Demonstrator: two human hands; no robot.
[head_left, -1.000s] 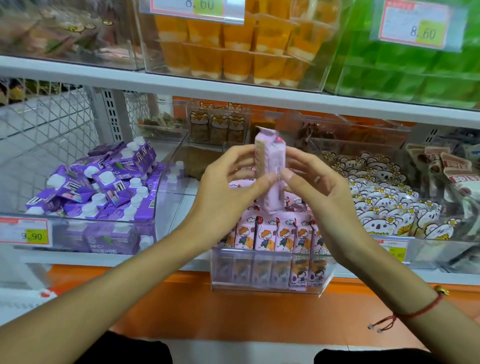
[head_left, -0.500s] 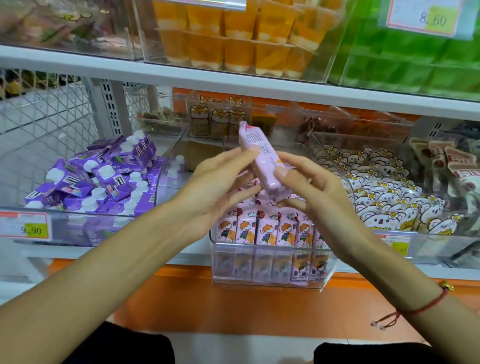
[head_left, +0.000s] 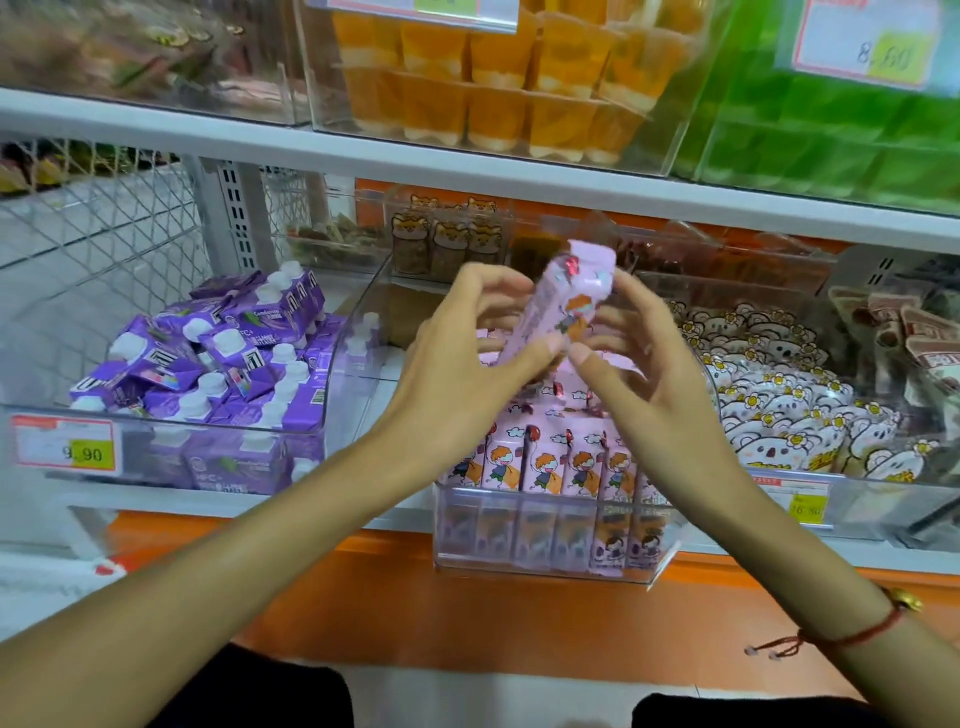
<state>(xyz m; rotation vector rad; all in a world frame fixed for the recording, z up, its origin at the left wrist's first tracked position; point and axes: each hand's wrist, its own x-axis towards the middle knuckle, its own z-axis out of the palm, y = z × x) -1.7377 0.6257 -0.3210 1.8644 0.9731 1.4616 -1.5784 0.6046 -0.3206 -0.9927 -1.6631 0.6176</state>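
As it tilts with its top toward one o'clock, a pink carton (head_left: 563, 306) sits gripped between two hands above a clear bin (head_left: 655, 574) of matching cartons (head_left: 540, 462). The left hand (head_left: 462, 364) curls round it from nine o'clock, thumb on its lower end; the right hand (head_left: 660, 374) cups it from three o'clock, thumb just beside the other. Purple cartons (head_left: 218, 353) lie heaped at nine o'clock, koala packs (head_left: 779, 410) at three, orange cups (head_left: 509, 78) on the shelf (head_left: 363, 150) at twelve.

Your pink carton (head_left: 558, 312), glossy coated paper, shines above a clear, smooth plastic bin (head_left: 550, 569); at ten o'clock, white metal wire mesh (head_left: 104, 228).
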